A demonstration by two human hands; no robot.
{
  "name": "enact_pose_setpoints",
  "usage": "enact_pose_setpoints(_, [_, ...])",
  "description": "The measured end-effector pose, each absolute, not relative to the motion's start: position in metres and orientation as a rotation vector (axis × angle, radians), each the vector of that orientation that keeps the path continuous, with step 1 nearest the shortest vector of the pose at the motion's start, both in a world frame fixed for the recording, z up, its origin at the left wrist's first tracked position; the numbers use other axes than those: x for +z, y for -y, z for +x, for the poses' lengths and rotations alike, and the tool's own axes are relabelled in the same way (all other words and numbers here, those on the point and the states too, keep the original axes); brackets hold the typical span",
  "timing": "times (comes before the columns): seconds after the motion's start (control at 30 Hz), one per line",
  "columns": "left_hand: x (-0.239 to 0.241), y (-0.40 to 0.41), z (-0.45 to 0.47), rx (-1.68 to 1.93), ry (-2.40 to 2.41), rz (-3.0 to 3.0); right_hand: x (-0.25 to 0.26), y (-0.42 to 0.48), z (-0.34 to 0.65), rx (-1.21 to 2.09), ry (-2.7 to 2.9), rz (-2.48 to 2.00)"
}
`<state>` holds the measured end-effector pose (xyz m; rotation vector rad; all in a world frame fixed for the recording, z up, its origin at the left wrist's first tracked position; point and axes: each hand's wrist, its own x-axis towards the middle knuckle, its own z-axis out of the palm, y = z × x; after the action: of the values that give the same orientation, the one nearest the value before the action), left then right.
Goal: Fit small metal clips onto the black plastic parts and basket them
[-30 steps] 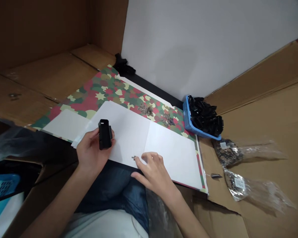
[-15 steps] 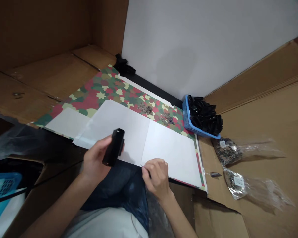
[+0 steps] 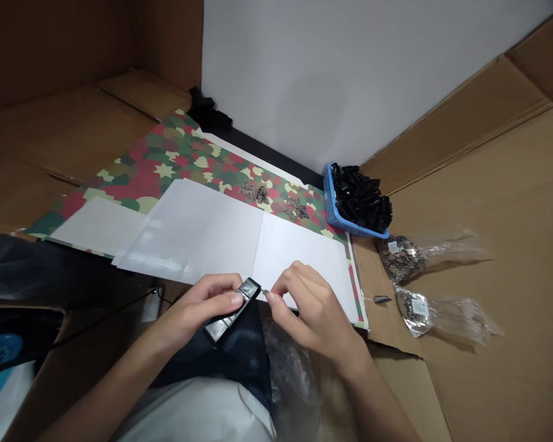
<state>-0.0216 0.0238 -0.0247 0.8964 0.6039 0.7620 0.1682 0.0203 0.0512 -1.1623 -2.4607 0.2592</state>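
My left hand (image 3: 203, 310) is closed round a small black plastic block (image 3: 233, 309), held tilted over my lap near the front edge of the white paper sheets (image 3: 203, 230). My right hand (image 3: 311, 310) pinches a tiny metal piece (image 3: 266, 293) between thumb and forefinger, its tip right at the upper end of the black block. Both hands meet just below the paper's edge.
A blue basket (image 3: 334, 215) full of black plastic parts stands at the far right of the camouflage-patterned mat (image 3: 175, 156). Two small piles of metal bits (image 3: 276, 199) lie on the mat. Two clear bags of metal parts (image 3: 424, 282) rest on cardboard at the right. A white wall rises behind.
My left hand lowered the black block from over the paper toward my lap and tilted it. My right hand picked the small metal piece off the paper and brought it to the block.
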Motion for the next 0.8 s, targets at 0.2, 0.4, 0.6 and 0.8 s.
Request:
enact_pose_setpoints(0.2, [-0.023, -0.023, -0.022, 0.726, -0.614, 0.837, 0.046, -0.025, 0.165, 0.148, 2.561, -1.149])
enact_pose_setpoints(0.4, [-0.027, -0.020, -0.019, 0.707, -0.589, 0.689, 0.043, -0.030, 0.166, 0.315, 2.559, -1.143])
enact_pose_setpoints(0.6, [-0.023, -0.020, -0.020, 0.706, -0.632, 0.438, 0.040, -0.038, 0.174, 0.798, 2.412, -1.171])
enact_pose_setpoints(0.8, [-0.017, -0.026, -0.019, 0.569, -0.506, 0.453, 0.027, -0.041, 0.176, 1.553, 1.984, -1.178])
